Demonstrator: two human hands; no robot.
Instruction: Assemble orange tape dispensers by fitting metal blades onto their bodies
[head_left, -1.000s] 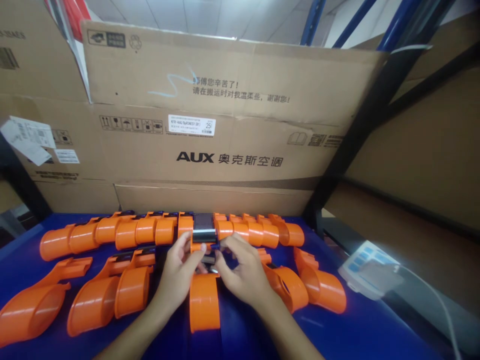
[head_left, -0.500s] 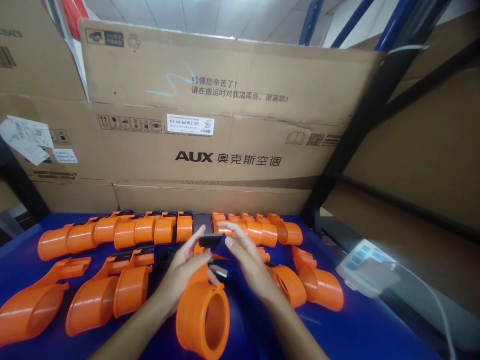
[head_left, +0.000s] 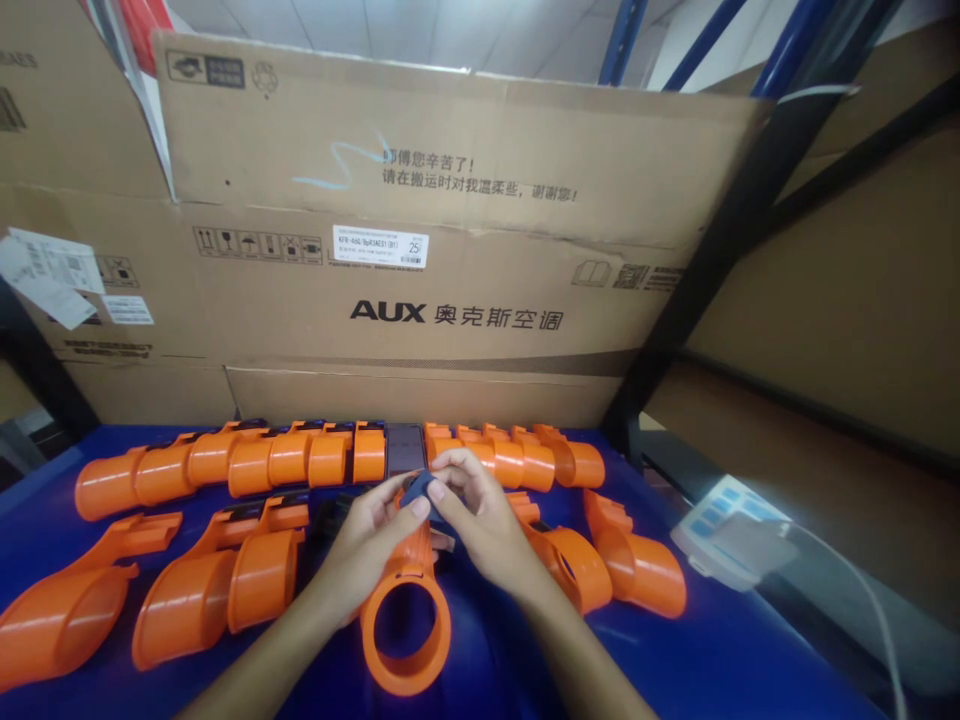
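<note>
Two grips: I've left hand [head_left: 375,527] grasping the orange holder [head_left: 411,555], ring [head_left: 406,677] below, presumably to steady it, right hand [head_left: 480,508] pinching blue piece [head_left: 417,487] above, contact blurry.

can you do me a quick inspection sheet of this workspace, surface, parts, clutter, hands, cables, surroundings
Surface: blue tabletop, largely covered by orange parts.
Job's things: orange part in hand, ring end towards the camera; dark blue piece at its handle's far end, fit unclear.
Clutter: back row of orange parts, interrupted by a dark rectangular object; more orange parts nearer, both sides.
Hands: left hand grips the orange part; right hand pinches the dark blue piece.
Cables: white cable by a white device, right; plug end not visible.
Surroundings: cardboard panel printed AUX behind; dark metal post, right.
</note>
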